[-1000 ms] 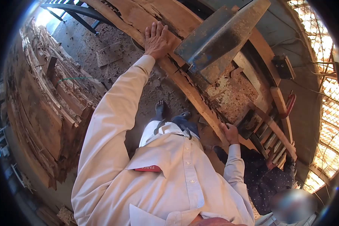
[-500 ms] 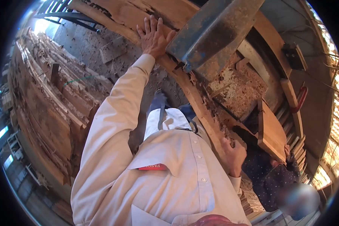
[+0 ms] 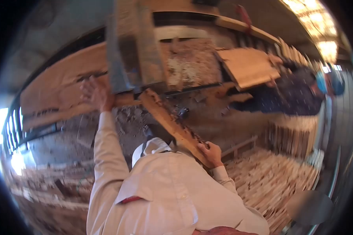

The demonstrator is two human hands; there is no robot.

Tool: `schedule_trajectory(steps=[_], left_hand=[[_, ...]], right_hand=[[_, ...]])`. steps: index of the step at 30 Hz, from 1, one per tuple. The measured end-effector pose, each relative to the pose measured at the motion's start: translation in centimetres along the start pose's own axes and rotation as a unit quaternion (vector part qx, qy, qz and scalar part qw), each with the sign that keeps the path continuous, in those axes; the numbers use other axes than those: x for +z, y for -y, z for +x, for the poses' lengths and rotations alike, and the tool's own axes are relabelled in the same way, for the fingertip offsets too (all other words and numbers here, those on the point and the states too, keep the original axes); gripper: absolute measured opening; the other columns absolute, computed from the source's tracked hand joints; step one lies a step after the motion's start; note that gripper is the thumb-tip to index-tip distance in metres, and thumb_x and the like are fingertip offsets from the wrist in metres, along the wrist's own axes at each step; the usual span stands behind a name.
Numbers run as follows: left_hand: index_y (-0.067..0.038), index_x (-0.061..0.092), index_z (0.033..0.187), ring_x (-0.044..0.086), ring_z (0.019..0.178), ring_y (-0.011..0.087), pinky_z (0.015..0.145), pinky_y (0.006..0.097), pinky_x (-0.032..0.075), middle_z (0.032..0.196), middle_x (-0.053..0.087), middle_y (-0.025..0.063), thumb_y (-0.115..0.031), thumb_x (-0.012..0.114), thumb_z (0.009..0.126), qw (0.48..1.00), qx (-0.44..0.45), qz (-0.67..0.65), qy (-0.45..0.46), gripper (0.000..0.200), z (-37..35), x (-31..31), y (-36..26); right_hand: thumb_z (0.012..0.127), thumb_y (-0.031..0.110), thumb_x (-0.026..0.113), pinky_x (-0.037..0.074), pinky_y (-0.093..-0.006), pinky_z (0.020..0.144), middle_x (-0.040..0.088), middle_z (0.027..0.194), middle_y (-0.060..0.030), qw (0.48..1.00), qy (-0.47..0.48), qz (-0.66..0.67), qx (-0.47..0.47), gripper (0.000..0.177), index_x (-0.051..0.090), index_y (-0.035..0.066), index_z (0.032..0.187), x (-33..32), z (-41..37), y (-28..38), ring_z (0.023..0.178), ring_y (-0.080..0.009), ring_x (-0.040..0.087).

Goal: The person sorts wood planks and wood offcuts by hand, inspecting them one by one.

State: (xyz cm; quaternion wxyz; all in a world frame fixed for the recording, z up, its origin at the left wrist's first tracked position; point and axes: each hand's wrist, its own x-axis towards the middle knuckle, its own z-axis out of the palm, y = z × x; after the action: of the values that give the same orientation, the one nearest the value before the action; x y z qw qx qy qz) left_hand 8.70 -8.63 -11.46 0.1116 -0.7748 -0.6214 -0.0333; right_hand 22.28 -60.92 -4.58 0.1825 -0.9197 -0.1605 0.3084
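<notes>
My left hand lies with fingers spread on a wide wooden slab, close to the left side of a worn blue-grey metal machine housing. The slab has dark cracks and runs up to the housing. My right hand is closed around the near end of a long wooden strip with a rough, dark edge. The strip slants away from my body, its far end right at the foot of the housing and close to the slab's edge. Motion blurs the view slightly.
At the right another person holds a wide board beside the sawdust-covered table. Wood strips cover the floor at lower right, near a stack of upright pieces. More rough timber lies at lower left.
My view has turned to the right. The strip in my right hand has swung away from the slab at an angle. The other person's board now lies flatter, further from my right hand.
</notes>
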Motion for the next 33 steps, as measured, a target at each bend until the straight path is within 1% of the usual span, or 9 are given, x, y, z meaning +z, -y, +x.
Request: schedule_trajectory(steps=[6, 9, 10, 15, 19, 24, 28, 31, 33], left_hand=[[-0.016, 0.028, 0.159, 0.017, 0.155, 0.0447, 0.119, 0.07, 0.014, 0.167, 0.025, 0.0209, -0.056, 0.063, 0.089, 0.998, 0.019, -0.06, -0.018, 0.088, 0.1, 1.2, 0.6], [-0.016, 0.028, 0.161, 0.018, 0.155, 0.0424, 0.119, 0.0684, 0.014, 0.168, 0.024, 0.0197, -0.051, 0.062, 0.091, 0.997, 0.017, -0.075, -0.028, 0.085, 0.1, 1.9, 0.9], [-0.017, 0.029, 0.161, 0.018, 0.155, 0.0424, 0.119, 0.0691, 0.014, 0.167, 0.024, 0.0193, -0.05, 0.061, 0.093, 0.995, 0.021, -0.085, -0.042, 0.082, 0.2, 2.5, 1.1], [-0.015, 0.029, 0.16, 0.019, 0.155, 0.0419, 0.119, 0.067, 0.015, 0.167, 0.025, 0.0198, -0.05, 0.06, 0.094, 0.987, 0.068, -0.117, -0.084, 0.081, 1.6, 4.0, 0.1], [-0.014, 0.03, 0.16, 0.02, 0.155, 0.0416, 0.12, 0.0654, 0.016, 0.166, 0.026, 0.0202, -0.051, 0.059, 0.095, 0.976, 0.137, -0.125, -0.116, 0.08, 2.9, 4.5, -0.7], [-0.012, 0.031, 0.159, 0.02, 0.154, 0.0411, 0.121, 0.0633, 0.017, 0.166, 0.027, 0.0207, -0.051, 0.057, 0.096, 0.961, 0.197, -0.137, -0.137, 0.079, 3.7, 4.4, -2.1], [-0.011, 0.031, 0.159, 0.021, 0.154, 0.0408, 0.121, 0.0616, 0.017, 0.165, 0.028, 0.0212, -0.052, 0.056, 0.096, 0.954, 0.226, -0.143, -0.137, 0.079, 3.7, 4.3, -3.0], [-0.01, 0.031, 0.159, 0.022, 0.154, 0.0405, 0.121, 0.0604, 0.018, 0.165, 0.028, 0.0215, -0.052, 0.055, 0.097, 0.95, 0.242, -0.146, -0.131, 0.079, 3.6, 3.9, -3.6], [-0.009, 0.032, 0.159, 0.022, 0.154, 0.0404, 0.122, 0.0596, 0.018, 0.165, 0.028, 0.0217, -0.053, 0.055, 0.097, 0.95, 0.248, -0.142, -0.127, 0.078, 3.7, 3.7, -3.8]], right_hand=[[0.09, 0.064, 0.064, 0.05, -0.045, 0.073, 0.071, 0.084, -0.0232, 0.996, 0.024, 0.081, 0.037, 0.065, 0.072, -0.001, 0.094, 6.5, -3.8, -4.0, 0.079, -0.0377, 0.068], [0.094, 0.051, 0.067, 0.048, -0.0387, 0.071, 0.066, 0.076, -0.0164, 0.973, -0.003, 0.216, 0.088, 0.053, 0.071, -0.002, 0.092, 8.3, -7.3, -7.1, 0.074, -0.0193, 0.063], [0.095, 0.059, 0.061, 0.049, -0.0425, 0.073, 0.07, 0.088, -0.025, 0.955, -0.03, 0.277, 0.106, 0.064, 0.071, -0.005, 0.091, 9.5, -8.4, -8.7, 0.076, -0.0338, 0.066], [0.092, 0.069, 0.057, 0.05, -0.0477, 0.079, 0.071, 0.093, -0.0285, 0.916, -0.205, 0.241, 0.246, 0.077, 0.069, -0.007, 0.089, 14.1, -12.9, -14.4, 0.086, -0.0409, 0.068], [0.083, 0.078, 0.058, 0.051, -0.0496, 0.088, 0.07, 0.105, -0.0323, 0.848, -0.232, 0.236, 0.414, 0.087, 0.071, -0.006, 0.101, 16.7, -14.8, -13.5, 0.103, -0.045, 0.069], [0.08, 0.069, 0.069, 0.053, -0.0483, 0.088, 0.072, 0.103, -0.031, 0.731, -0.201, 0.375, 0.534, 0.08, 0.071, -0.009, 0.098, 24.6, -15.8, -15.4, 0.106, -0.0435, 0.07], [0.078, 0.058, 0.078, 0.055, -0.0454, 0.08, 0.073, 0.099, -0.0296, 0.588, -0.219, 0.502, 0.595, 0.071, 0.072, -0.011, 0.088, 31.0, -18.2, -15.0, 0.095, -0.0376, 0.074], [0.079, 0.058, 0.078, 0.055, -0.0419, 0.074, 0.074, 0.093, -0.0224, 0.426, -0.345, 0.594, 0.59, 0.066, 0.072, -0.007, 0.086, 33.5, -20.6, -13.0, 0.085, -0.0299, 0.073], [0.089, 0.051, 0.072, 0.056, -0.0447, 0.078, 0.073, 0.103, -0.0169, 0.378, -0.406, 0.591, 0.586, 0.061, 0.07, -0.008, 0.104, 36.3, -22.4, -14.6, 0.089, -0.0261, 0.071]])
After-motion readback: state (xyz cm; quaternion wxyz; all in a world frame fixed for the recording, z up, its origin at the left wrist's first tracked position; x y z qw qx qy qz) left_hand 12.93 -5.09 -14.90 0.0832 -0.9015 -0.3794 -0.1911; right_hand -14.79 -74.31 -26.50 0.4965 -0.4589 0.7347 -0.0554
